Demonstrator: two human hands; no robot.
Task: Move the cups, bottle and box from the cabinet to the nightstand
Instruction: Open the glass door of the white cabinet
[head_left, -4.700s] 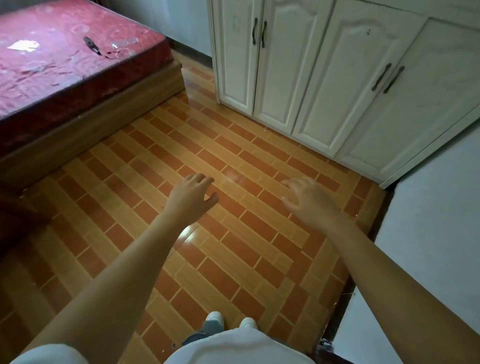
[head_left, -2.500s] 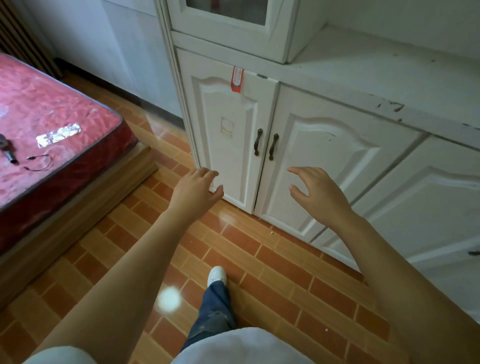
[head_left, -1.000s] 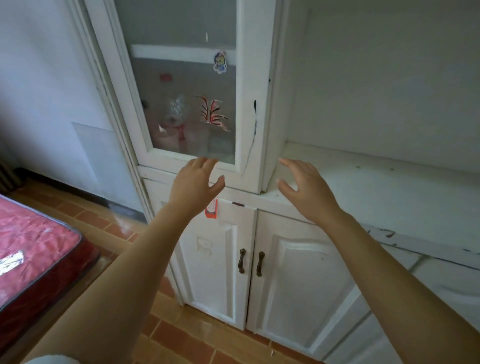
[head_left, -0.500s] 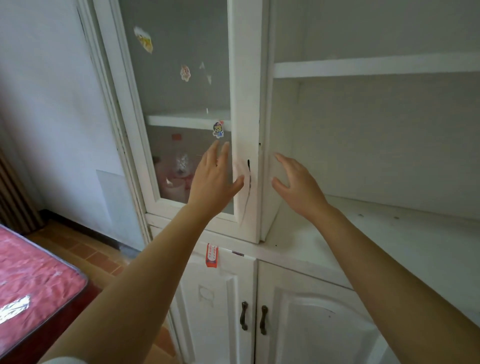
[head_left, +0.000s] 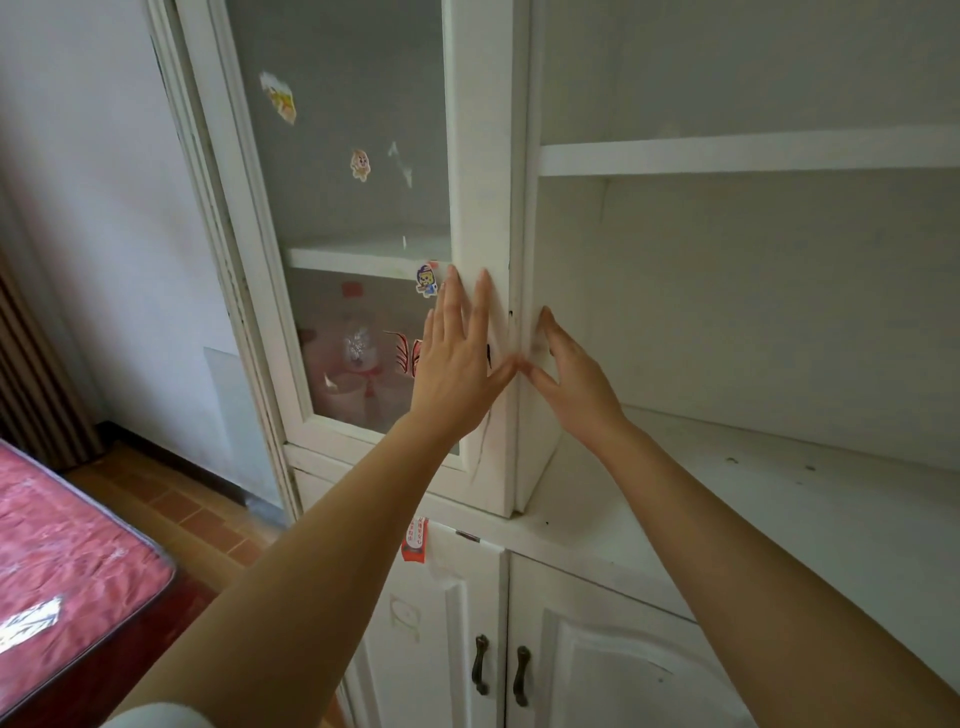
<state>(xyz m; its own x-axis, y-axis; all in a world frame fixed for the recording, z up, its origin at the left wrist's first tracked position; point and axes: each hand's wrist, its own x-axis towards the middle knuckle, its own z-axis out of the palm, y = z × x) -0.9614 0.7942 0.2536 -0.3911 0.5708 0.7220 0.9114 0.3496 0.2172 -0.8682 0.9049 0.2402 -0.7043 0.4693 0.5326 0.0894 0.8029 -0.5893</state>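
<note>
A: What has changed since half a second ago?
B: Both hands have closed in on the glass door (head_left: 343, 260). The left hand (head_left: 457, 364) now lies flat on its white frame, fingers spread, holding nothing.
A: And the other?
B: The right hand (head_left: 566, 379) presses the frame's edge, fingers extended, empty.
A: The cups?
B: Blurred pink shapes (head_left: 348, 384) behind the glass, on the cabinet's (head_left: 727, 156) lower shelf.

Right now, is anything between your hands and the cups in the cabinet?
Yes. The closed glass door covers the shelf where the cups show blurrily. The left hand lies open on its frame; the right hand reaches its edge.
</note>
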